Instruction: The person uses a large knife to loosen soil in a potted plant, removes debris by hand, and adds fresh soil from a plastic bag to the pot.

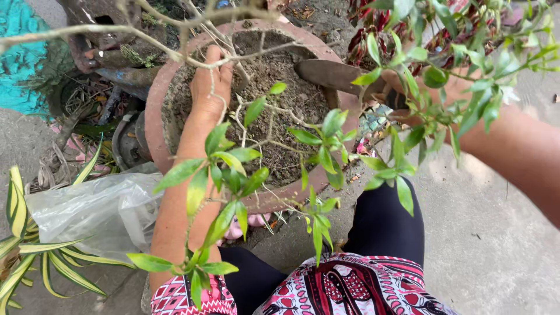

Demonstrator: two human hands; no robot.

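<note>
Broadly, the grey concrete ground is filling the frame from 3 to 6 o'clock, and the person is crouching over it, dark leggings and a pink patterned garment showing at 6 o'clock.

The round terracotta pot is sitting just above centre, toward 12 o'clock, filled nearly to the rim with dry grey soil. A thin woody plant is rising out of that soil toward the camera, its green leaves spreading across the middle and hiding parts of both arms.

A crumpled clear plastic bag is lying at 8 o'clock, just beside the pot. A striped yellow-green plant is fanning out at 7 o'clock. A red-leaved plant is standing at 1 o'clock behind the pot, and a darker, older pot with debris is lying at 11 o'clock.

The left hand is reaching in from 7 o'clock and lying on the soil near the far left rim, fingers loosely curved around bare twigs; it appears to be steadying the stems or pressing the soil, though the leaves leave it unclear whether anything is being pinched.

The right hand is coming in from 3 o'clock, largely screened by foliage. It seems to be closing around the handle of a trowel, whose brown blade is angling over the right rim onto the soil, likely for digging near the roots. The grip itself cannot be made out for certain.
</note>
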